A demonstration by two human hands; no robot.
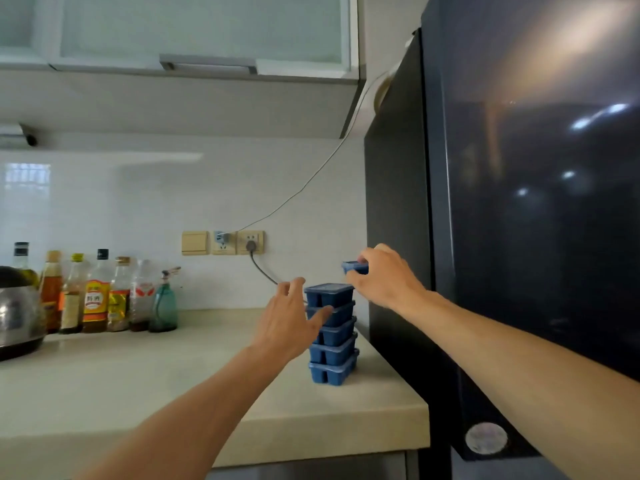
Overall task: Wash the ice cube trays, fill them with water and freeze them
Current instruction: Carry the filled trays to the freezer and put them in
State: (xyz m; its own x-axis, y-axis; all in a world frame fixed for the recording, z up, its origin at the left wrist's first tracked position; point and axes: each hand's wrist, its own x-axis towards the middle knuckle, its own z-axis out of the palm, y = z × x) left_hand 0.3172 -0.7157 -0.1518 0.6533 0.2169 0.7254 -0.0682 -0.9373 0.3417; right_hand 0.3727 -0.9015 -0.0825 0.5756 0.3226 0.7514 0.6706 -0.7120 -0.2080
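Right hand (pixel 384 280) pinches a blue tray (pixel 354 267), fingers on top and thumb beneath, holding it in the air just above and a little right of the stack (pixel 332 344), not touching it. My left hand (pixel 287 323) is open beside the stack's left side, fingers spread and pointing up, holding nothing. The thumb reaches across the front of the second tray from the top; whether it presses on it I cannot tell. The stack is five blue trays, one on another, a bit uneven, the top one with its flat cover showing. It stands on the pale counter (pixel 173 375) at the far right, just beside the dark, glossy fridge (pixel 536 237) that fills the right side. On the far wall left of the stack are beige sockets (pixel 239 242). A dark cord (pixel 263 271) hangs from one, and a thin wire (pixel 311 178) climbs toward the fridge top. Farther left along the wall stands a row of bottles (pixel 95 299), with a steel pot (pixel 17 313) at the left edge. Above hangs a cupboard (pixel 207 29) with frosted doors.
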